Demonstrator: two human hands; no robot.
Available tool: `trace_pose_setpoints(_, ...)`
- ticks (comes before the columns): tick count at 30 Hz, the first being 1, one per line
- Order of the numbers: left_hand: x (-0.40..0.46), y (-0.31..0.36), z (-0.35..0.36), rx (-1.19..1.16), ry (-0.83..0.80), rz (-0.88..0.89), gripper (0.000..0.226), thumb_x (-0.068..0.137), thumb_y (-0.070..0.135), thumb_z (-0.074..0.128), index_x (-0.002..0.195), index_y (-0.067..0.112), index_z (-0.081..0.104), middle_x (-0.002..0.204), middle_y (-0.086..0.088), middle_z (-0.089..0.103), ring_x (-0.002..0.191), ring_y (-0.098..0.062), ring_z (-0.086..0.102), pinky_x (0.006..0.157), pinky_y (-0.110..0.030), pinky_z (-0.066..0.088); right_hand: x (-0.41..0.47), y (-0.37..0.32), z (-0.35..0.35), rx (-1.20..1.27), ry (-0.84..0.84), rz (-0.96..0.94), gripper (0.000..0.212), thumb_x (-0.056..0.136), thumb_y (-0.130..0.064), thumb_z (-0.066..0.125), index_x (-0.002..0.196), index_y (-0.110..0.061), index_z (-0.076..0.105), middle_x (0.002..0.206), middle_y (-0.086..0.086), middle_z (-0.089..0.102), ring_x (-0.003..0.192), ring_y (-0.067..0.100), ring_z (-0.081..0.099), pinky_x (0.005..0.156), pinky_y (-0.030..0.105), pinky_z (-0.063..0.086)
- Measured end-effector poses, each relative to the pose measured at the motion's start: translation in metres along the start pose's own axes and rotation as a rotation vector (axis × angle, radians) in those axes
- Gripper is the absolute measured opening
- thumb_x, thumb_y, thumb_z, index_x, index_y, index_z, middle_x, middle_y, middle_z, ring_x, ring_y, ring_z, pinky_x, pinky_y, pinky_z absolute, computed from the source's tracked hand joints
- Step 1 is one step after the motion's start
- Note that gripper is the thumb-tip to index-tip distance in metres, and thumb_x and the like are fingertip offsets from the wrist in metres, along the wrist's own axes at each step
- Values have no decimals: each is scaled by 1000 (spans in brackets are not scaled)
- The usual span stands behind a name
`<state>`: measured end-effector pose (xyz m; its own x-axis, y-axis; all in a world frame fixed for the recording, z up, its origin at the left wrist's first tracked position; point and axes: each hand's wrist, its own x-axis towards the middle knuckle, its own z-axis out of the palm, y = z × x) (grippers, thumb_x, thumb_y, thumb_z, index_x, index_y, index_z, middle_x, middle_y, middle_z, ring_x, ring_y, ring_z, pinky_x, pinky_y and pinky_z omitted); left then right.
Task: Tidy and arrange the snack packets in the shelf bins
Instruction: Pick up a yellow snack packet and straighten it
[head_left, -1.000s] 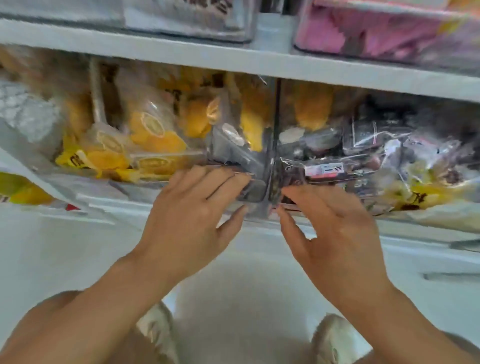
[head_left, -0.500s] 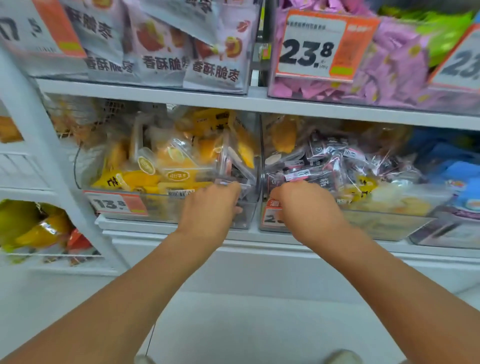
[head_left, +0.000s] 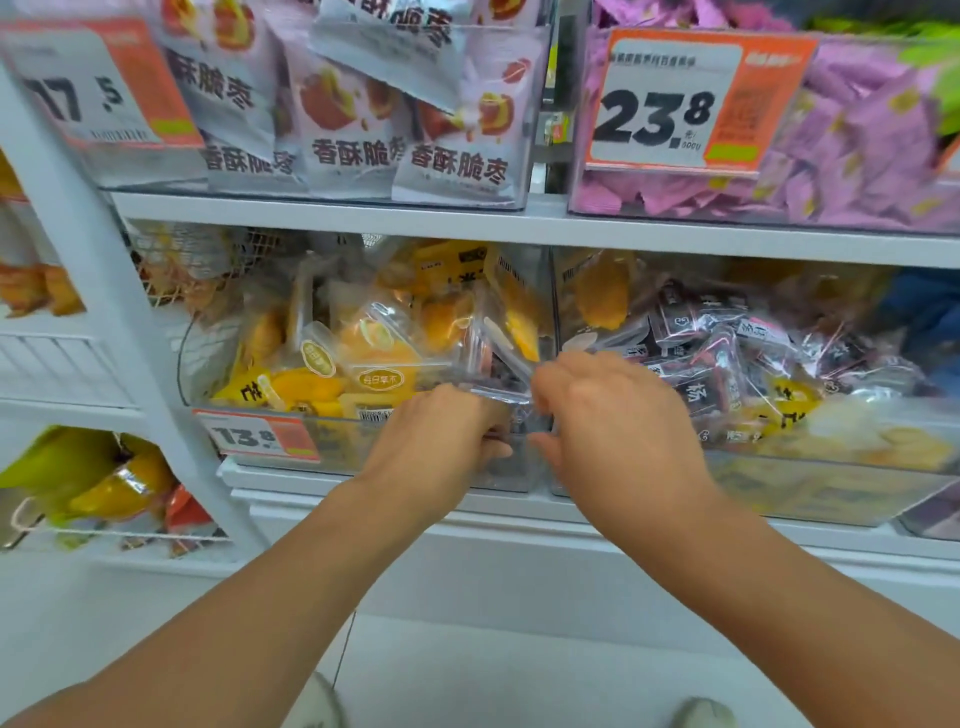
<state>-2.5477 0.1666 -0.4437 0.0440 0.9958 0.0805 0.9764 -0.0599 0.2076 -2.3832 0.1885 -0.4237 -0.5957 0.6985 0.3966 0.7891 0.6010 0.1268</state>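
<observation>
Shop shelving, two clear bins side by side.
Both hands, reaching flat a second ago, are now curling: left hand (head_left: 441, 436) and right hand (head_left: 613, 410) gripping a clear packet (head_left: 506, 387) between the bins.

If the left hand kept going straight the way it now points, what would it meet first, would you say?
The left hand points up and into the clear bin of yellow snack packets. It would probably meet the clear packets piled by the bin's right wall first, though depth is hard to judge.

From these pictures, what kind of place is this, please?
Most likely a shop's snack aisle. White shelves carry clear bins heaped with wrapped snack packets, and orange and white price tags showing 23.8 and 13.8 hang on the bin fronts.
</observation>
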Motion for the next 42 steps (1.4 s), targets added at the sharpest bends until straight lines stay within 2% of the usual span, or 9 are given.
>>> trace_pose_setpoints(5, -26, -49, -16, 20, 117, 28, 17, 87, 43, 71, 100, 32, 70, 96, 9, 69, 93, -20, 63, 75, -37, 52, 5, -42, 20, 7, -139, -103, 43, 34, -15, 95, 67, -17, 68, 62, 0, 58, 57, 23, 58, 49, 30, 45)
trace_pose_setpoints(11, -38, -111, -12, 33, 186, -118, 23, 89, 53, 66, 90, 30, 72, 86, 8, 68, 90, -19, 59, 73, -36, 45, 22, -66, 33, 34, -222, -71, 30, 89, 0, 53, 116, -13, 58, 111, 6, 62, 100, 29, 64, 67, 34, 42)
trace_pose_setpoints(13, -33, -117, -5, 87, 140, -123, 31, 91, 59, 59, 88, 29, 69, 78, 7, 65, 92, -23, 56, 76, -35, 40, 29, -62, 37, 117, -242, -23, 13, 99, -15, 49, 102, -24, 58, 109, 2, 65, 98, 28, 64, 67, 33, 41)
trace_pose_setpoints(17, -38, -120, -11, 87, 158, -93, 33, 91, 60, 56, 76, 31, 55, 63, 11, 47, 87, -24, 48, 69, -33, 28, 37, -55, 32, 219, -227, 5, 26, 100, -28, 50, 75, -23, 48, 84, -2, 62, 82, 25, 61, 63, 32, 35)
trace_pose_setpoints(25, -93, -113, -31, 75, 251, 59, 43, 89, 66, 46, 77, 30, 66, 68, 10, 65, 71, -15, 58, 78, -31, 26, 3, -73, -16, 242, -245, -54, 23, 101, -40, 48, 100, -26, 66, 95, -4, 70, 91, 17, 64, 76, 30, 48)
trace_pose_setpoints(33, -140, -99, -32, 100, 200, -31, 32, 91, 59, 56, 89, 30, 70, 84, 9, 69, 82, -17, 60, 72, -31, 25, -43, -102, -10, 128, -163, -111, 42, 45, -17, 95, 55, -27, 55, 48, -7, 54, 39, 18, 53, 39, 22, 23)
trace_pose_setpoints(36, -138, -99, -37, 99, 130, -68, 32, 90, 61, 57, 93, 32, 70, 85, 9, 67, 86, -13, 60, 63, -30, 28, -43, -106, -14, 113, -116, -170, 39, 42, -17, 92, 63, -30, 62, 56, -8, 57, 45, 17, 58, 35, 22, 31)
trace_pose_setpoints(39, -133, -100, -39, 53, 105, -86, 28, 85, 62, 64, 89, 35, 72, 82, 10, 67, 84, -9, 59, 59, -25, 33, -28, -93, -40, 237, 178, -127, 14, 77, -36, 80, 81, -28, 70, 72, -8, 64, 66, 18, 62, 45, 32, 49)
trace_pose_setpoints(42, -128, -103, -41, -6, 94, -83, 26, 78, 59, 74, 79, 33, 71, 72, 12, 64, 76, -5, 58, 58, -22, 36, -3, -74, -50, 204, 199, 68, 52, 83, -55, 66, 119, -19, 61, 109, 1, 61, 96, 24, 56, 72, 36, 52)
